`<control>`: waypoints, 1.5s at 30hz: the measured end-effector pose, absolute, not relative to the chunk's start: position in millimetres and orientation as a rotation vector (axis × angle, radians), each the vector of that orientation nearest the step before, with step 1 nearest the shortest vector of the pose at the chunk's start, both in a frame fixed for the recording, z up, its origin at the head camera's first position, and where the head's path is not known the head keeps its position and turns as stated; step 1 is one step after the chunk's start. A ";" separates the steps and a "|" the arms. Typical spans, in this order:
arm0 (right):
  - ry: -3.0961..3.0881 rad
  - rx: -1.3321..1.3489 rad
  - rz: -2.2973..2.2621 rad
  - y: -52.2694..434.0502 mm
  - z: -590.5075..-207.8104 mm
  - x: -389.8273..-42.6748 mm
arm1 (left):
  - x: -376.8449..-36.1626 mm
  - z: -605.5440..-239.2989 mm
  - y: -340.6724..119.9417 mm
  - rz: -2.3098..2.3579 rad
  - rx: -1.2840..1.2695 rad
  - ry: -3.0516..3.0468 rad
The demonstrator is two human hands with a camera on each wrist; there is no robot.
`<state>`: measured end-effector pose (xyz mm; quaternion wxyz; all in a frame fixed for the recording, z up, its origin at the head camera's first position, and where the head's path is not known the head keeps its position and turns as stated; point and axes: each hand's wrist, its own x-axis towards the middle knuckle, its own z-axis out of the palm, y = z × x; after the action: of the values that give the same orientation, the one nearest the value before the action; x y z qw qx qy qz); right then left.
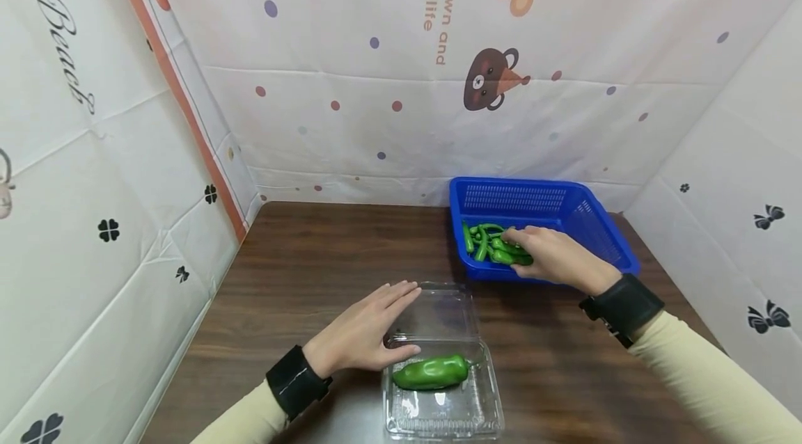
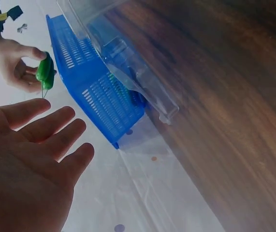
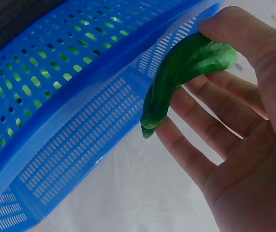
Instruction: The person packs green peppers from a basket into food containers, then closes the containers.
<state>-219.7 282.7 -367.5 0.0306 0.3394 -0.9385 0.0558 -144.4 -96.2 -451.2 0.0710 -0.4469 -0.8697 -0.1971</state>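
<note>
A slim green pepper [image 3: 186, 72], glossy, curved and tapering to a blunt tip, is pinched between the thumb and fingers of the right hand [image 1: 554, 257] over the blue basket [image 1: 589, 221]. The basket is of perforated plastic and stands at the far right of the dark wooden table [image 1: 313, 256]; more small green peppers [image 1: 482, 242] are heaped in its near left corner. The left hand [image 1: 360, 333] is held flat, its fingers straight and apart, gripping nothing, and lies against the left edge of a clear clamshell box [image 1: 438, 416]. The box stands open, its lid [image 1: 438, 312] laid back towards the basket. One thicker, shiny green pepper [image 1: 431, 372] lies crosswise in the box's tray.
</note>
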 end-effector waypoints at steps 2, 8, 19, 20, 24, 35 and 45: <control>-2.886 1.054 0.178 282.6 -368.7 -218.3 | -141.9 -451.5 -97.1 -0.598 -1.350 -2.611; -2.867 1.068 0.170 282.2 -372.3 -212.6 | -134.1 -453.7 -98.0 -0.617 -1.366 -2.633; -2.834 1.115 0.153 270.1 -372.9 -203.8 | -122.3 -457.5 -103.8 -0.587 -1.391 -2.649; -2.834 1.118 0.155 269.2 -373.2 -202.8 | -120.8 -457.9 -104.4 -0.582 -1.392 -2.648; -2.818 1.144 0.148 267.0 -374.0 -198.5 | -115.6 -458.9 -106.3 -0.583 -1.402 -2.664; -2.827 1.145 0.155 261.1 -367.8 -186.9 | -110.6 -460.0 -109.6 -0.591 -1.428 -2.717; -2.822 1.170 0.173 254.4 -367.6 -175.4 | -102.3 -465.7 -115.1 -0.605 -1.444 -2.707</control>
<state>-175.4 254.4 -367.6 0.0411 0.3820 -0.9215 0.0566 -102.3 -115.1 -465.7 0.0071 -0.4617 -0.8657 -0.1933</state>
